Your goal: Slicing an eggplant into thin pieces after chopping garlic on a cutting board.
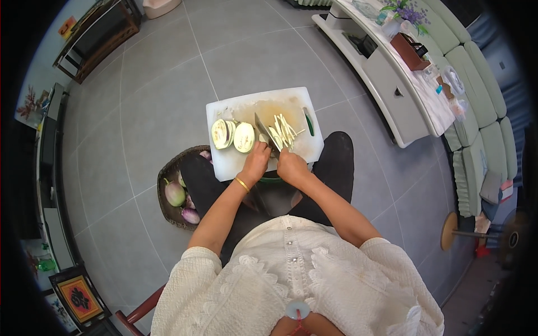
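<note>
A white plastic cutting board (231, 166) lies across the knees. My right hand (293, 166) grips a kitchen knife (265, 131), its blade slanting away to the upper left. Close against the blade's left side, the fingers of my left hand (257, 163) press on pale slices (263, 137), partly hidden. Thin pale strips (286, 130) are heaped right of the blade. Left of it stand a thick round of eggplant (244, 137) and a stack of eggplant slices (222, 133). A green-handled peeler or small knife (309, 122) appears at the board's right end.
On the floor at the left, a woven basket (164, 210) holds several eggplants (175, 194), partly behind the left leg. A green-rimmed container (271, 179) shows beneath the board. A white coffee table (391, 90) and a pale green sofa (479, 84) stand right; a pedestal fan (510, 239) is lower right.
</note>
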Motion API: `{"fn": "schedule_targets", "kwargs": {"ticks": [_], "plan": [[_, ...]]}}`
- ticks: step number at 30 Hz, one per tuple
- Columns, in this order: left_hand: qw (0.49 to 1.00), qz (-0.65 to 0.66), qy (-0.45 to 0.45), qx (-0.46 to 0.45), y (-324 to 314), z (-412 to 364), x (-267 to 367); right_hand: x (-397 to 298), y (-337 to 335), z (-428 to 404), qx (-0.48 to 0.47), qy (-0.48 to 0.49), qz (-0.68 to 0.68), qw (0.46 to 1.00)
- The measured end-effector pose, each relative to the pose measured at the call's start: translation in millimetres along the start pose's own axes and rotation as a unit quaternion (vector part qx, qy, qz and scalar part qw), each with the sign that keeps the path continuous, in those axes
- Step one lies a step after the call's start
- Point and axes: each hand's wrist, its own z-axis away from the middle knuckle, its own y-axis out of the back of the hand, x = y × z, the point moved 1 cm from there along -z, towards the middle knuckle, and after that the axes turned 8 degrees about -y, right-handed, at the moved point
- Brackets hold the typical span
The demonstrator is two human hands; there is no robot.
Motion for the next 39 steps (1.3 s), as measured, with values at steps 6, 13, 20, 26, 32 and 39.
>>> {"fn": "schedule_targets", "kwargs": {"ticks": [6, 13, 20, 26, 32, 39], "plan": [[1.000, 0.013, -0.006, -0.005, 3, 0, 2, -1, -19, -13, 0.032, -0.003, -0.029, 0.999], [0.971, 0.013, 0.234, 0.051, 12, 7, 23, 1, -6, -8, 0.061, 0.014, -0.050, 0.997], [0.914, 0.080, 0.399, 0.002, -14, -4, -7, -11, -2, -3, -0.011, -0.008, -0.005, 1.000], [0.879, 0.154, 0.452, 0.015, -21, -8, -13, -5, -15, -12, 0.020, 0.002, -0.031, 0.999], [0.828, 0.265, 0.493, 0.029, -12, -15, -10, 9, -23, -20, 0.069, 0.013, -0.074, 0.995], [0.826, 0.290, 0.483, 0.018, 3, -21, -3, -8, -12, -3, 0.014, -0.002, -0.035, 0.999]]}}
